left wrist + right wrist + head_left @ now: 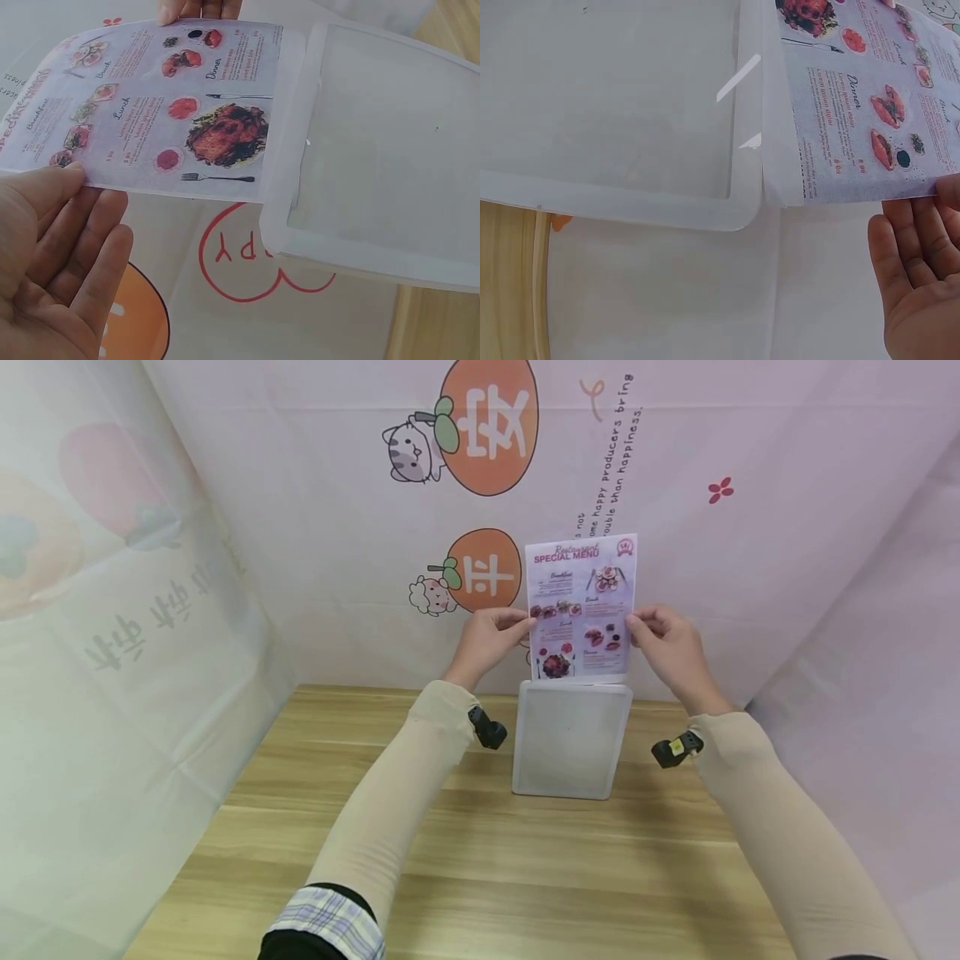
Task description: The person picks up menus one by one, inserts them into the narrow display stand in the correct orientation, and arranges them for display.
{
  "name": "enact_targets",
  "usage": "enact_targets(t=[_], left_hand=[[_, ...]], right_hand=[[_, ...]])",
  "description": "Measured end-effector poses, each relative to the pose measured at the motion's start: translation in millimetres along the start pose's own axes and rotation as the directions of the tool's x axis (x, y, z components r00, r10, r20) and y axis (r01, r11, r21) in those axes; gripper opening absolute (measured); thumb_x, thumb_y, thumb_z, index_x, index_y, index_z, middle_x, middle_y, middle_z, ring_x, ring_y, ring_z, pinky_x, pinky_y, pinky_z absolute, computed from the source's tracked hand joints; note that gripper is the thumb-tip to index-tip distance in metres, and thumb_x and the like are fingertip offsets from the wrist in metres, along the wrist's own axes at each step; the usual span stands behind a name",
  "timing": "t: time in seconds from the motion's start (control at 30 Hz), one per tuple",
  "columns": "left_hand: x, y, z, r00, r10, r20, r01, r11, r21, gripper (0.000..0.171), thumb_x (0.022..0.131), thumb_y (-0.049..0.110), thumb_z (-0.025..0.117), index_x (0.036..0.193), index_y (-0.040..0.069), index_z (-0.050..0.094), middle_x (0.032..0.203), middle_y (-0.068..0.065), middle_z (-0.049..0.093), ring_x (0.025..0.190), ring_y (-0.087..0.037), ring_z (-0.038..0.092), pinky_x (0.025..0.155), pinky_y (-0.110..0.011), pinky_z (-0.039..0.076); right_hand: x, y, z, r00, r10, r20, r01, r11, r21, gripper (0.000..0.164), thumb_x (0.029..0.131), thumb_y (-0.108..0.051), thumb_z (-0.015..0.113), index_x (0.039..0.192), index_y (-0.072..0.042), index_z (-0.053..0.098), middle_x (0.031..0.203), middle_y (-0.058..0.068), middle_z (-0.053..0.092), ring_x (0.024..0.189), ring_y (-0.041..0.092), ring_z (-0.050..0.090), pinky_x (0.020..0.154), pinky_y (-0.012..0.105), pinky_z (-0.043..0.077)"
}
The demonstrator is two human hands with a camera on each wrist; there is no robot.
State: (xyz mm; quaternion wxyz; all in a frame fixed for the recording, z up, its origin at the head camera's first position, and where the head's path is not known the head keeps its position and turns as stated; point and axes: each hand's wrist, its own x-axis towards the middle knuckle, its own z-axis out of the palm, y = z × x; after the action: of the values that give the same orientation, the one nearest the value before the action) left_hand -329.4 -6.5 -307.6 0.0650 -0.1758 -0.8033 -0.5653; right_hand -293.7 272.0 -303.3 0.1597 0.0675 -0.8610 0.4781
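Note:
A printed menu sheet (581,610), headed "Special Menu", is held upright by its two side edges. My left hand (487,643) pinches the left edge between thumb and fingers. On the opposite edge, my right hand (671,647) pinches the paper the same way. Directly below the sheet stands a white-rimmed clear display frame (572,742) on the table. In the left wrist view the sheet's lower edge meets the top rim of the frame (375,142). From the right wrist view, that lower edge (791,135) lies right along the rim; whether it is inside cannot be told.
The wooden table (450,860) ends against a printed cloth backdrop (337,527) just behind the frame. Cloth walls also hang at the left (112,652) and right (862,652). A small black camera sits on each wrist.

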Motion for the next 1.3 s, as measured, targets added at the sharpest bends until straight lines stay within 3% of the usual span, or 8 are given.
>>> enact_targets(t=[0.4,0.57,0.73,1.07,1.3], left_hand=[[0.3,-3.1,-0.7,1.000,0.006,-0.001,-0.006,1.000,0.000,0.027,0.096,0.034,0.070,0.113,0.013,0.076,0.100,0.004,0.074,0.099,-0.021,0.069,0.081,-0.026,0.055],[-0.4,-3.3,-0.9,1.000,0.007,0.007,-0.007,1.000,0.003,0.027,0.096,0.033,0.070,0.114,0.014,0.076,0.100,0.004,0.074,0.095,-0.016,0.069,0.081,-0.025,0.055],[-1.8,-4.1,-0.6,1.000,0.013,0.006,-0.013,1.000,-0.014,0.026,0.096,0.032,0.070,0.113,0.013,0.076,0.099,0.004,0.074,0.097,-0.020,0.069,0.081,-0.027,0.055],[-5.1,-5.5,3.8,0.999,0.041,0.030,-0.040,0.999,-0.028,0.024,0.097,0.028,0.070,0.113,0.012,0.076,0.100,0.003,0.074,0.097,-0.021,0.070,0.082,-0.027,0.055],[-9.1,-3.0,5.4,0.999,0.017,0.032,-0.018,1.000,0.005,0.025,0.097,0.030,0.069,0.113,0.013,0.076,0.101,0.004,0.074,0.100,-0.021,0.068,0.081,-0.027,0.054]], right_hand=[[-2.6,-0.3,-0.5,1.000,-0.013,0.011,0.013,1.000,-0.006,0.047,0.103,-0.044,0.052,0.122,-0.002,0.059,0.117,0.016,0.067,0.100,0.023,0.063,0.093,0.037,0.048],[-3.6,4.1,-0.2,1.000,-0.006,0.023,0.006,1.000,-0.013,0.048,0.103,-0.046,0.051,0.122,-0.003,0.058,0.116,0.016,0.066,0.103,0.027,0.061,0.094,0.042,0.047],[-6.1,6.7,0.8,0.999,-0.002,0.033,0.003,1.000,-0.008,0.050,0.102,-0.048,0.051,0.122,-0.003,0.058,0.117,0.015,0.066,0.104,0.027,0.061,0.096,0.043,0.047],[-11.1,14.1,0.0,1.000,-0.020,0.021,0.020,1.000,0.008,0.047,0.103,-0.045,0.053,0.121,-0.002,0.060,0.117,0.014,0.065,0.101,0.020,0.061,0.087,0.020,0.050],[-16.0,17.6,-1.4,0.999,0.010,0.038,-0.010,1.000,-0.004,0.052,0.101,-0.051,0.052,0.122,-0.005,0.059,0.120,0.012,0.066,0.105,0.020,0.062,0.094,0.031,0.049]])
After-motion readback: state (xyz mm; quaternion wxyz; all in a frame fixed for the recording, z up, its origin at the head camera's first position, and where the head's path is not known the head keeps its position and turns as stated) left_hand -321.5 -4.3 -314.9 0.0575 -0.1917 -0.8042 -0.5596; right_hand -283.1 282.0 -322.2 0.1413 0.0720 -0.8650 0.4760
